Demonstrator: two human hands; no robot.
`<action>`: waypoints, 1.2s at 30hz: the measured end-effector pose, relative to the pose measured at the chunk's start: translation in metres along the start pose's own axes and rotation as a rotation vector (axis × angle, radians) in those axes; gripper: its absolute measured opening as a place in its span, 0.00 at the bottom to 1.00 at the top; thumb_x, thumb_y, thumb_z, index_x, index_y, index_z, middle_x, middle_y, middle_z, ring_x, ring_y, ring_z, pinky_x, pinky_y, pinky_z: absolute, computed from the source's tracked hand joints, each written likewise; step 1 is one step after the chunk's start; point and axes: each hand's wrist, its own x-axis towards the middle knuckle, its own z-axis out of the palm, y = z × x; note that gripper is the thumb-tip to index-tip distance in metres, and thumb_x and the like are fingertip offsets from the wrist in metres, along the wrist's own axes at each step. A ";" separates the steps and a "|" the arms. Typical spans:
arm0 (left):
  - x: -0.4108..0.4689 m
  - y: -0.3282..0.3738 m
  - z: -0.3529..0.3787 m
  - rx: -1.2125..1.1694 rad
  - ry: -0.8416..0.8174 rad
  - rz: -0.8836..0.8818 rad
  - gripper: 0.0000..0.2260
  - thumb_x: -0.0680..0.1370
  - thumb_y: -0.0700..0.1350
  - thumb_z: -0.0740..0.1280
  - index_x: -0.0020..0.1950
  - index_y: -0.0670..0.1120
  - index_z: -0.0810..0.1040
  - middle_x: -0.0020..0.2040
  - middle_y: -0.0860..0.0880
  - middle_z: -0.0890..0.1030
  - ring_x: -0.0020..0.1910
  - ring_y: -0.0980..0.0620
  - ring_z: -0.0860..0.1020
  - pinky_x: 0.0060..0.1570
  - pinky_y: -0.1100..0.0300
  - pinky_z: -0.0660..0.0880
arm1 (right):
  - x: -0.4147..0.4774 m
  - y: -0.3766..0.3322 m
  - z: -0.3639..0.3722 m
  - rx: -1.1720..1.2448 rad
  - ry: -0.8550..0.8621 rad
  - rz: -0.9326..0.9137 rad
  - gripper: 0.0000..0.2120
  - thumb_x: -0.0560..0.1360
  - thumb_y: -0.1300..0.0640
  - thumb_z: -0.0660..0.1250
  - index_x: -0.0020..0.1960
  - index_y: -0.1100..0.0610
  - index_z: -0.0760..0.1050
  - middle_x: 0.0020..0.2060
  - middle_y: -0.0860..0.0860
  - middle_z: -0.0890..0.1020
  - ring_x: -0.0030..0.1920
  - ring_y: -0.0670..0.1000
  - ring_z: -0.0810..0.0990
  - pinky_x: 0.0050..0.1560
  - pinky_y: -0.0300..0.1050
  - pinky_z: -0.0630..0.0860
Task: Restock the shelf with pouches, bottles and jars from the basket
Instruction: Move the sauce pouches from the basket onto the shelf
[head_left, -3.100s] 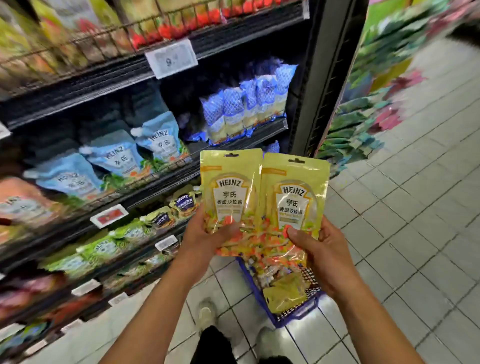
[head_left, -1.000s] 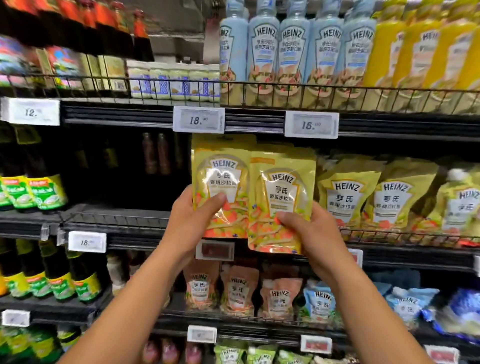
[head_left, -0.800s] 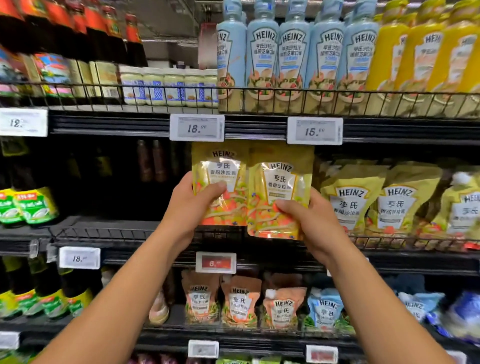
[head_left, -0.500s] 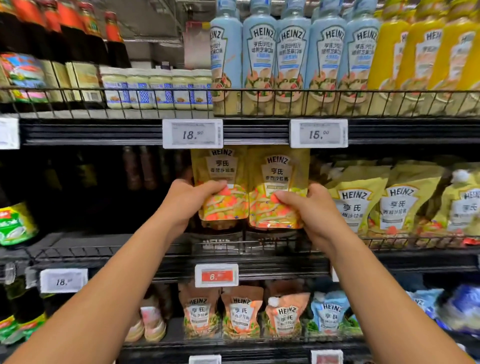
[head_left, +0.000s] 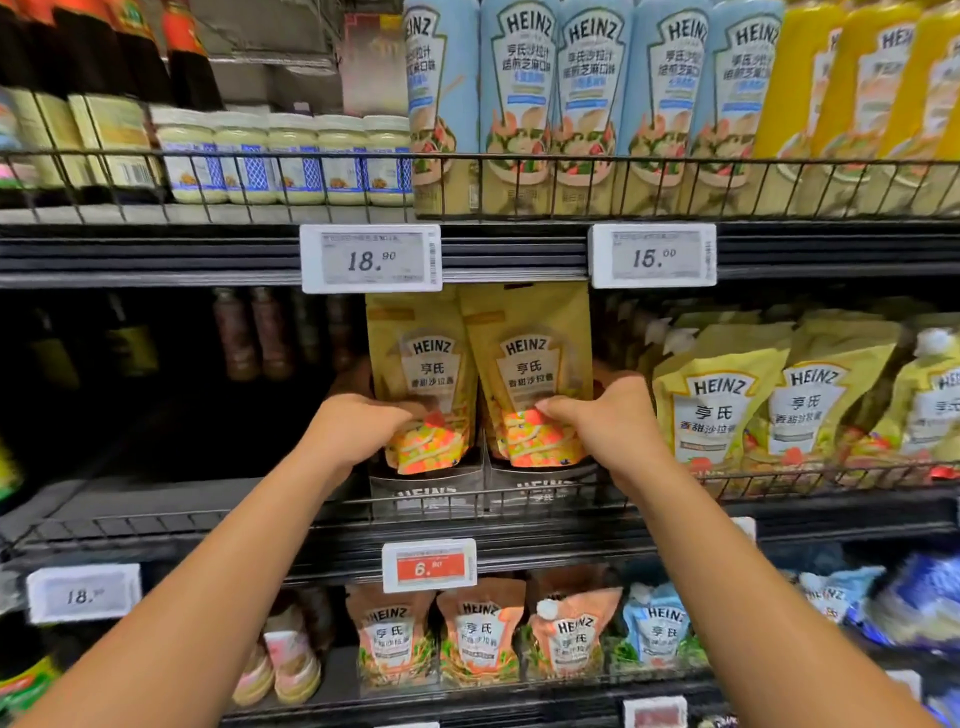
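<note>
Fingers (head_left: 400, 413) of the left hand (head_left: 358, 431) clamp the left yellow pouch (head_left: 421, 374); the right hand (head_left: 602, 421) grips the right yellow pouch (head_left: 530, 369). Both pouches stand upright, side by side, in dark trays (head_left: 431, 491) on the middle shelf (head_left: 208, 525).

Blue pouches (head_left: 914, 603) at lower right blurred; far bottles (head_left: 254, 335) lost in shadow; top bottles (head_left: 587, 78) cropped above.

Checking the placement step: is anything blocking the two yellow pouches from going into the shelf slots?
Nothing visible does. The left hand and right hand hold the two yellow pouches upright, already lowering into the open dark cartons behind the wire rail.
</note>
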 end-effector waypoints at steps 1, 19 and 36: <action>0.000 -0.001 0.001 0.023 -0.012 0.019 0.10 0.65 0.45 0.82 0.38 0.52 0.82 0.41 0.53 0.86 0.44 0.56 0.83 0.45 0.60 0.80 | 0.000 0.001 0.001 -0.017 -0.018 0.007 0.17 0.68 0.59 0.80 0.55 0.56 0.82 0.46 0.48 0.87 0.46 0.49 0.86 0.51 0.50 0.83; 0.014 0.008 -0.013 -0.006 -0.044 0.325 0.19 0.72 0.37 0.76 0.60 0.49 0.79 0.52 0.53 0.83 0.46 0.63 0.80 0.43 0.67 0.75 | 0.004 -0.005 -0.012 -0.533 0.109 -0.025 0.10 0.76 0.54 0.70 0.55 0.57 0.80 0.46 0.55 0.84 0.47 0.57 0.81 0.43 0.46 0.76; 0.022 -0.003 -0.005 -0.101 -0.073 0.341 0.22 0.70 0.36 0.77 0.61 0.50 0.76 0.52 0.57 0.82 0.49 0.62 0.81 0.42 0.69 0.78 | 0.005 0.006 -0.001 0.072 0.008 0.150 0.09 0.78 0.68 0.65 0.55 0.58 0.76 0.45 0.55 0.86 0.39 0.53 0.88 0.46 0.52 0.85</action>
